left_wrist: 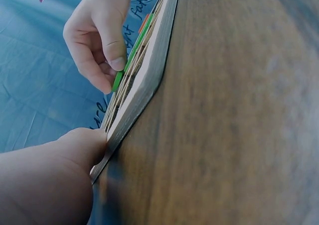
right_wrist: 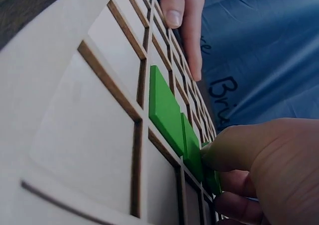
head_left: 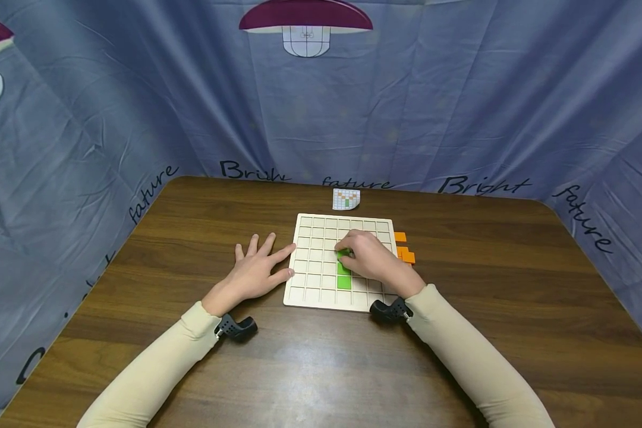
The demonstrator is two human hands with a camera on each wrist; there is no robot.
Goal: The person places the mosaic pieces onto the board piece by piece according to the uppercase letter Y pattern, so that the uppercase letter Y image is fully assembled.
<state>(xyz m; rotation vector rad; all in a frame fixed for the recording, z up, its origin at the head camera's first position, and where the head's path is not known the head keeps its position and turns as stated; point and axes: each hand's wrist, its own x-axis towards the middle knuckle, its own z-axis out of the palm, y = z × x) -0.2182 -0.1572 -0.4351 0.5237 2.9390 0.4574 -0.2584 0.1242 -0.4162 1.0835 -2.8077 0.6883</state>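
A pale wooden grid board [head_left: 310, 285] lies flat on the table. My right hand [head_left: 371, 255] is over its middle, pinching a green square tile [head_left: 343, 254] between thumb and fingers. Two more green tiles sit in the same column toward me; the nearest green tile [right_wrist: 164, 113] shows clearly in the right wrist view, its neighbour [right_wrist: 191, 148] just behind. At the board's left edge my left hand [head_left: 254, 273] lies with fingers spread, its thumb and index finger touching the rim. In the left wrist view, the left thumb [left_wrist: 82, 143] meets the board's corner.
Several orange tiles [head_left: 406, 255] lie beside the board's right edge, some overlapping. Behind the board is a small card [head_left: 346, 199] printed with a coloured grid pattern. The brown wooden table [head_left: 492, 249] extends around the board, and a blue printed curtain [head_left: 406, 107] hangs behind.
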